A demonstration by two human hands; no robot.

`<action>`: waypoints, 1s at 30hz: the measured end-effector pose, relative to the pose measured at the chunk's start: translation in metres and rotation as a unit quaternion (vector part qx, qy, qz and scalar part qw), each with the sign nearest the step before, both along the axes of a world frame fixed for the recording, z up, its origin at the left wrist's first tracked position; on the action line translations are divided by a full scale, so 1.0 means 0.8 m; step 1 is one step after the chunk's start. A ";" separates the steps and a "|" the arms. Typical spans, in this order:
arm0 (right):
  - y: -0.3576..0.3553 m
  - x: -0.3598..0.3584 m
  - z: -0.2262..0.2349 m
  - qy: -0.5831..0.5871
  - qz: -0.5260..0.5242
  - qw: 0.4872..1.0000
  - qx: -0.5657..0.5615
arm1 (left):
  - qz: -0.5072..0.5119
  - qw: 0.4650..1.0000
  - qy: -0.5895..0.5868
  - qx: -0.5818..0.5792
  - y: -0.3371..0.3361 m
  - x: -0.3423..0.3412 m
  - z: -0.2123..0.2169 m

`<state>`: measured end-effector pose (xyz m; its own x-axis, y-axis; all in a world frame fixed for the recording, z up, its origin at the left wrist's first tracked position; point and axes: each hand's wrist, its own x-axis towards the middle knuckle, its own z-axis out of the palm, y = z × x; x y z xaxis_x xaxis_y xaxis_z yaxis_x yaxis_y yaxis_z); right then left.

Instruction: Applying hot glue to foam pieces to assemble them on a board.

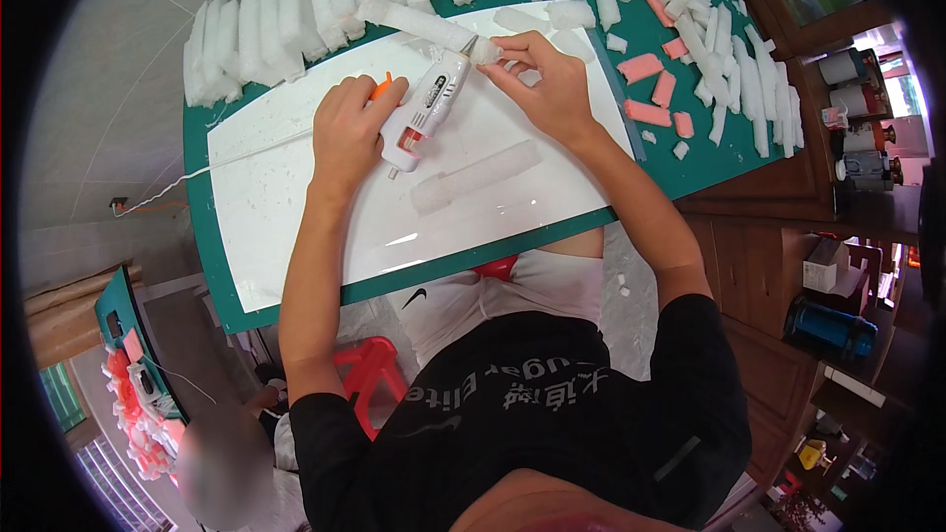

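My left hand (350, 128) is wrapped round the handle of a white hot glue gun (430, 103), with its orange trigger (383, 86) showing by the fingers. The nozzle points up and right, against or very close to the end of a white foam strip (414, 24). That end is pinched between the thumb and fingers of my right hand (547, 84). The strip's other end reaches left toward the stacked foam. Below the gun, another translucent white foam strip (473, 177) lies flat on the white board (286, 227).
Upright white foam strips (286, 20) line the table's far left edge. Loose white foam pieces (709, 49) and pink blocks (642, 67) lie at the right on the green tabletop (591, 207). A white cord (236, 163) runs left. Another person sits at lower left near a red stool (372, 374).
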<state>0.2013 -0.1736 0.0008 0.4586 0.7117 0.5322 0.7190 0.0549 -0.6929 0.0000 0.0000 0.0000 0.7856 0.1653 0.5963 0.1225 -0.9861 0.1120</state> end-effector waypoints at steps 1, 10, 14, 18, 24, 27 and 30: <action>0.000 0.000 0.000 0.002 0.003 1.000 0.005 | -0.003 1.000 -0.004 -0.001 0.000 0.000 0.001; 0.005 -0.002 -0.003 0.010 0.008 1.000 0.022 | -0.005 1.000 0.008 0.006 0.004 -0.003 0.005; 0.006 -0.002 -0.006 0.021 0.004 0.999 0.040 | -0.003 1.000 0.008 0.005 0.002 -0.003 0.006; 0.007 -0.002 -0.007 0.023 0.003 0.999 0.036 | -0.004 1.000 0.007 0.006 0.004 -0.003 0.003; 0.006 -0.001 -0.006 0.034 0.006 0.999 0.041 | -0.005 1.000 0.009 0.007 0.003 -0.003 0.004; 0.005 -0.001 -0.003 0.020 0.010 1.000 0.014 | -0.007 1.000 0.011 -0.002 0.003 -0.003 0.004; 0.004 0.002 -0.004 0.021 0.011 1.000 0.018 | -0.010 1.000 0.010 0.006 0.004 -0.001 0.004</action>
